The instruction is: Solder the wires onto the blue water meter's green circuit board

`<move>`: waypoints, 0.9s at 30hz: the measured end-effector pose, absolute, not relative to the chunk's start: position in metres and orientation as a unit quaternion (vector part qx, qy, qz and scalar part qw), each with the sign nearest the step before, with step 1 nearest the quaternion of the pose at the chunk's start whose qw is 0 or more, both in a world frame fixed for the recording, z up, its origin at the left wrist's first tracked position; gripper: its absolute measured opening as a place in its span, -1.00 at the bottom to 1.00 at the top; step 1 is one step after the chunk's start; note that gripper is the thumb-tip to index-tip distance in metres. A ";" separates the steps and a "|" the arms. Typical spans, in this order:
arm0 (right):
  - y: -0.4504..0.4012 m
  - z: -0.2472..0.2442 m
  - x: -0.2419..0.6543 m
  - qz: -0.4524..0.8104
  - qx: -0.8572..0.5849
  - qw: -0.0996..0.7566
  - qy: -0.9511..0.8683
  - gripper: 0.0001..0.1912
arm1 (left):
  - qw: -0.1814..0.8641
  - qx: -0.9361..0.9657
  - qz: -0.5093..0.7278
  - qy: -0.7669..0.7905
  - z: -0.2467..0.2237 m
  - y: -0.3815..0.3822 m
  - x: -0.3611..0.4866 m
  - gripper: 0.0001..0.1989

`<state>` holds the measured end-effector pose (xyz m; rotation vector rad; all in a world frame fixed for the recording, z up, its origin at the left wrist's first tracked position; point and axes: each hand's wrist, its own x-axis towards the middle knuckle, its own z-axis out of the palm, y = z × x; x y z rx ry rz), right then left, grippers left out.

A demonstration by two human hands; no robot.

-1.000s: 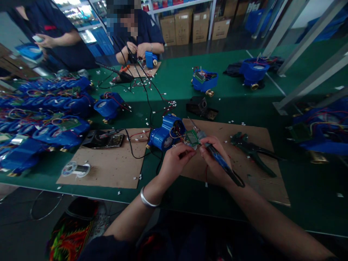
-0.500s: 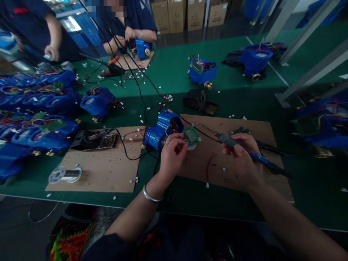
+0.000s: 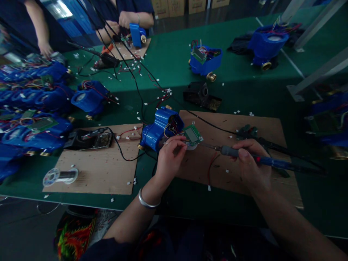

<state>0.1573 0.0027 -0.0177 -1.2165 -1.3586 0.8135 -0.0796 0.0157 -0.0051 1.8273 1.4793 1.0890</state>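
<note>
My right hand (image 3: 252,163) is closed round the grey grip of a soldering iron (image 3: 231,151), whose tip points left at the lower edge of a green circuit board (image 3: 191,135) with a small display. Whether the tip touches the board, I cannot tell. With thumb and fingertips pinched together, my left hand (image 3: 172,156) is at the board's left corner, by thin wires; what lies in the pinch is too small to make out. Those wires lead into an open blue meter housing (image 3: 162,127) just behind my left hand. A white round part (image 3: 191,147) shows beneath the board.
Cardboard sheets (image 3: 100,174) lie on the green table, one bearing a solder spool (image 3: 61,176). Black iron stands (image 3: 202,96) and pliers (image 3: 247,132) are around. Blue meters (image 3: 49,130) crowd the left. Black cables hang across. Across the table, a co-worker's hands (image 3: 125,21) handle another meter.
The soldering iron has swung flatter, its tip coming down to the board's lower edge. My left hand keeps its pinch beside the board. The view has tipped slightly downward.
</note>
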 end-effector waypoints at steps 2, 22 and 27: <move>0.003 -0.016 0.156 0.326 -0.516 0.535 -0.585 -0.89 | 0.272 0.677 0.403 0.552 -0.006 0.016 -0.080 -0.93; 0.003 -0.019 0.158 0.292 -0.506 0.463 -0.667 -0.94 | 0.268 0.675 0.407 0.554 -0.009 0.017 -0.078 -0.92; 0.002 -0.019 0.159 0.293 -0.505 0.459 -0.670 -0.93 | 0.272 0.674 0.404 0.556 -0.009 0.017 -0.077 -0.93</move>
